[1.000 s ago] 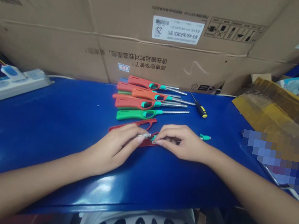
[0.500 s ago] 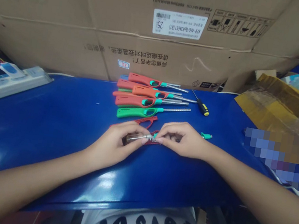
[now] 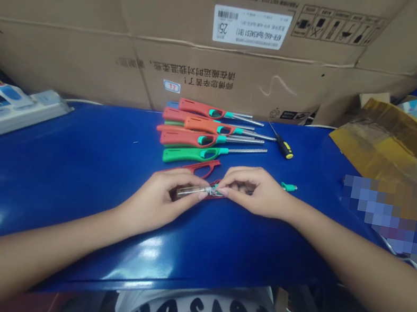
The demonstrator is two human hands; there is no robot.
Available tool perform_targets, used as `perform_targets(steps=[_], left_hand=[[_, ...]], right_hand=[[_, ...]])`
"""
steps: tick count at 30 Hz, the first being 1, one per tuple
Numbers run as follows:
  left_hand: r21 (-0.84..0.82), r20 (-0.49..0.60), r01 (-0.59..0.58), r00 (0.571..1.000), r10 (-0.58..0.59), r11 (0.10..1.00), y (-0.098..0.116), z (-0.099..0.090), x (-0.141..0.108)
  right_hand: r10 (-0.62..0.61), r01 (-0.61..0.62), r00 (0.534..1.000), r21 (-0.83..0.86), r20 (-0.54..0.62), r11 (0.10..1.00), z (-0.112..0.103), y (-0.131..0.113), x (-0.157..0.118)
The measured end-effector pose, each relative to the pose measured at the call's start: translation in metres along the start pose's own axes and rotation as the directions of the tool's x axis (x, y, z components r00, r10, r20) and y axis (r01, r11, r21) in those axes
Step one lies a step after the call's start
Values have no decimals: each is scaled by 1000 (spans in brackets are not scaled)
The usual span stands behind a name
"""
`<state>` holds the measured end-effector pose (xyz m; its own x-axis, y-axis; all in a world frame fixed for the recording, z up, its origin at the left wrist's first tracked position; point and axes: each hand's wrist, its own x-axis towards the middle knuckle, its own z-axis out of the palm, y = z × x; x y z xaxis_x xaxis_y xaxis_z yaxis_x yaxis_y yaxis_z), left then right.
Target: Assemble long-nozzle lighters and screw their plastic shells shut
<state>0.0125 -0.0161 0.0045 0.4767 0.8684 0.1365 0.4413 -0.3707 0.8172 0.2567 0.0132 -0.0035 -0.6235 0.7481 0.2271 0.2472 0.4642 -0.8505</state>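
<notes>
My left hand [image 3: 161, 196] is closed around a clear, tube-shaped lighter fuel tank [image 3: 188, 190], its metal end toward the right. At that end the fingertips of my right hand [image 3: 258, 192] are pinched together; what they hold, if anything, is too small and hidden to name. Beneath both hands lies a partly covered red lighter shell half [image 3: 219, 197]. Another red shell half [image 3: 200, 167] rests just behind my left hand. A small teal part with a metal tip [image 3: 289, 187] sits on the table past my right wrist.
Several red, orange and green long-necked lighters [image 3: 195, 139] are piled behind my hands on the blue table [image 3: 78, 181]. A black-and-yellow screwdriver [image 3: 284, 148] lies to their right. A power strip [image 3: 10, 113] stands left, a taped cardboard piece [image 3: 394, 156] right, and a large carton [image 3: 98, 2] behind.
The view has tilted down very slightly. Both hands keep nearly the same position at the fuel tank's end, with only a slight shift of the right fingertips.
</notes>
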Motion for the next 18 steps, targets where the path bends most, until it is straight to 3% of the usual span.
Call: perform_targets(steps=[18], left_hand=[[10, 2, -11, 1000, 11, 1000, -1, -1, 0]], right_hand=[[-21, 21, 1000, -32, 7, 999, -1, 1, -1]])
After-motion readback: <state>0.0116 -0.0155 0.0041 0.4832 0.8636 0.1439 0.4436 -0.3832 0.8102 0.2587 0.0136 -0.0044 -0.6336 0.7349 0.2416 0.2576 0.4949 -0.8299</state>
